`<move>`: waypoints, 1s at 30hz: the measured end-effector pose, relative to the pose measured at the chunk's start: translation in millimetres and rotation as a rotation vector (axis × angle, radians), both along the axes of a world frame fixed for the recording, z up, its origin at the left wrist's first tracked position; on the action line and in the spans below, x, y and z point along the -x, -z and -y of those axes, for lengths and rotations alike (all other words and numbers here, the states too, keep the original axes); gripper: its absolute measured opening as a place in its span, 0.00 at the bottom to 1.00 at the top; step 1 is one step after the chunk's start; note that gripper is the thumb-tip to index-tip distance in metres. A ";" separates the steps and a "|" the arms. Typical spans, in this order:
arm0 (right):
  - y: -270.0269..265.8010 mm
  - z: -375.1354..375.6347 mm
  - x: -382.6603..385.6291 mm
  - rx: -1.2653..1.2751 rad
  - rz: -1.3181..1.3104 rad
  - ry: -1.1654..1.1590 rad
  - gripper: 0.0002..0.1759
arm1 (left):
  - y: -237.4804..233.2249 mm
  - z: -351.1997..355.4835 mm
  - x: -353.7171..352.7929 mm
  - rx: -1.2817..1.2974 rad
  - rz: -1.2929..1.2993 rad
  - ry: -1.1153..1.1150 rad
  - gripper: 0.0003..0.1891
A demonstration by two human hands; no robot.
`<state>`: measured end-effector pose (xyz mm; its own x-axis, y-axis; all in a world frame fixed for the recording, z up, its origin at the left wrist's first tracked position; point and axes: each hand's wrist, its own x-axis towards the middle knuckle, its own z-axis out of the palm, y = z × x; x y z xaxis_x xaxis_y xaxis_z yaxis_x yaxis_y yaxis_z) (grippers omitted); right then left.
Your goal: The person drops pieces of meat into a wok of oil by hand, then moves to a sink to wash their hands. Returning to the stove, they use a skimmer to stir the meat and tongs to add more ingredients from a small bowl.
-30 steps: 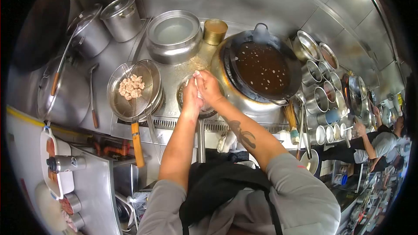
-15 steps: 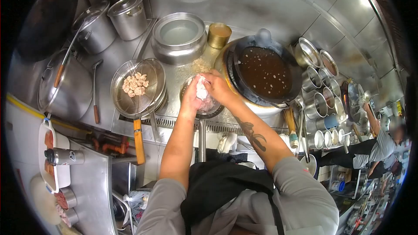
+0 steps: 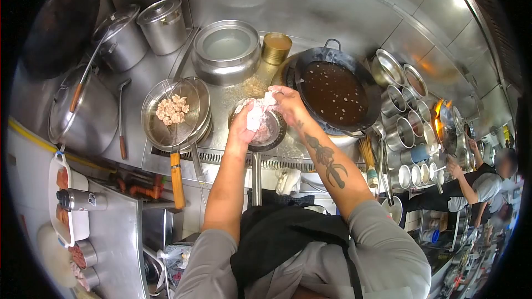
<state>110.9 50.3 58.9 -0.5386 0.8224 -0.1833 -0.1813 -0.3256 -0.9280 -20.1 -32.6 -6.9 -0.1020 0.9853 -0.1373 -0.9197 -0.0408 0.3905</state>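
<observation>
Wire strainer: round, silver mesh strainer [image 3: 193, 97] with a yellow-brown wooden handle [image 3: 177, 181]; I note a cluster of pale, lumpy pieces [image 3: 172, 109] lying in its mesh.
Left hand: the left hand [image 3: 241, 128] is cupped, fingers curled around the lower part of the lump.
White lump: soft-looking, irregular, white-coated lump [image 3: 255, 118], located between the two hands, above the pan. I judge it light, limp and apt to tear or shed its coating; dry-looking outside, possibly slippery beneath.
Hold points: I would support it from below with the palm and pinch only its thicker edges.
Pan below: round, dark-rimmed metal pan [image 3: 279, 139] with a long steel handle [image 3: 256, 180]; a pinkish mass [image 3: 262, 134] shows inside, partly hidden.
Right hand: the right hand [image 3: 286, 103] pinches the lump's upper right end between thumb and fingers.
Wok: black, round metal wok [image 3: 371, 98] holding dark brown liquid [image 3: 334, 93] with pale floating specks, near the right forearm.
</observation>
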 end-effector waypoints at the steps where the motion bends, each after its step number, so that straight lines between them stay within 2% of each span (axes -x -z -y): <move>1: 2.9 -2.2 -1.2 -0.021 -0.007 -0.009 0.14 | 0.4 -0.7 0.0 0.001 0.002 -0.013 0.11; 4: 8.3 1.7 -11.1 -0.186 0.021 -0.158 0.14 | -2.5 0.1 4.2 0.002 -0.006 -0.032 0.10; 7: 1.1 13.4 -7.0 -0.183 0.217 -0.350 0.15 | -4.2 -1.6 10.0 0.008 -0.044 -0.024 0.08; 10: -32.1 29.2 -7.7 -0.572 0.662 -0.526 0.15 | -2.0 -7.5 13.1 0.049 -0.075 -0.069 0.07; 11: 3.7 11.1 -5.9 -1.161 0.642 -0.424 0.13 | -1.2 -8.6 12.4 0.069 -0.065 -0.091 0.07; 14: -27.9 30.0 -11.6 -1.252 0.723 -0.413 0.11 | 6.1 -5.7 14.7 0.092 -0.091 -0.061 0.07; 18: -16.6 -3.3 -18.0 -1.194 0.800 -0.320 0.11 | 28.0 -8.6 25.4 0.010 -0.044 0.010 0.06; 20: -23.9 -10.8 -19.0 -1.164 0.794 -0.288 0.11 | 28.4 -11.0 19.1 0.004 -0.018 -0.038 0.06; 21: -23.1 -12.0 -16.9 -1.252 0.666 -0.252 0.10 | 24.5 -11.6 13.5 0.000 -0.004 -0.062 0.06; 24: -22.7 -12.1 -9.6 -0.964 0.553 -0.340 0.10 | 9.0 -11.8 1.4 -0.083 0.047 -0.071 0.10; 25: -25.3 -10.1 -6.2 -0.918 0.580 -0.376 0.11 | -8.2 -5.1 -3.4 -0.080 0.098 -0.047 0.11; 27: -28.7 -7.3 -1.0 -0.824 0.635 -0.441 0.12 | -9.2 -5.9 -2.4 -0.059 0.087 -0.008 0.11; 30: -29.0 -6.9 3.8 -0.876 0.570 -0.424 0.13 | -11.5 -7.7 -1.6 -0.011 -0.044 0.026 0.11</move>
